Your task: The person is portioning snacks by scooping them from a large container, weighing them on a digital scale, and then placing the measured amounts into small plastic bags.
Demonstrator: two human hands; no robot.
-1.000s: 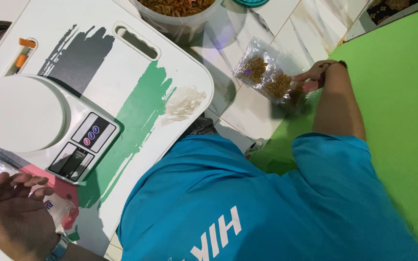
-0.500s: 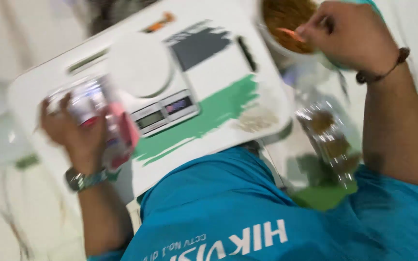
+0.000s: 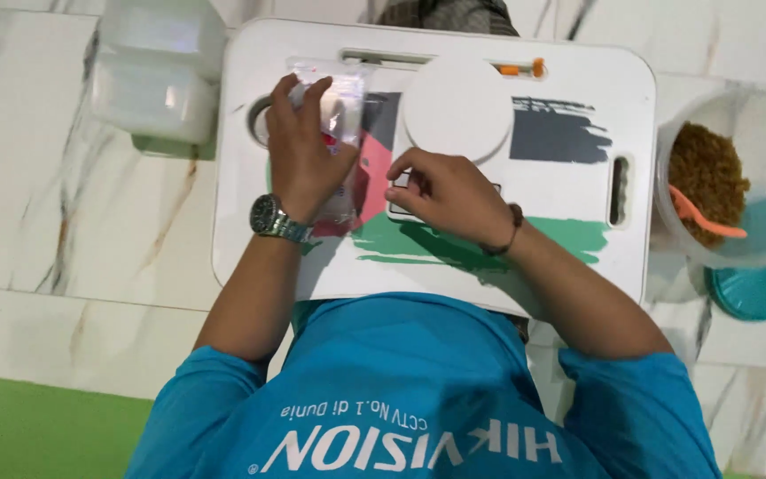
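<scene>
Clear plastic pouch (image 3: 340, 106): clasped flat by left hand (image 3: 305, 155), steadying it. Right hand (image 3: 445, 191), fingertips pinched, empty, presses the scale (image 3: 458, 111) front beside it.

Clear glossy plastic bag (image 3: 340, 106); smooth white plastic tray (image 3: 578, 257); shiny metal watch (image 3: 269, 215); polished marble floor (image 3: 64, 231).

left hand (image 3: 299, 155) gripping, right hand (image 3: 445, 191) pinching

A home floor used as a packing spot — marble-look tiles (image 3: 64, 257), a green mat (image 3: 37, 426), a low lap table (image 3: 578, 257) with a kitchen scale (image 3: 457, 108), a snack-filled tub (image 3: 738, 177) — nothing industrial.
</scene>
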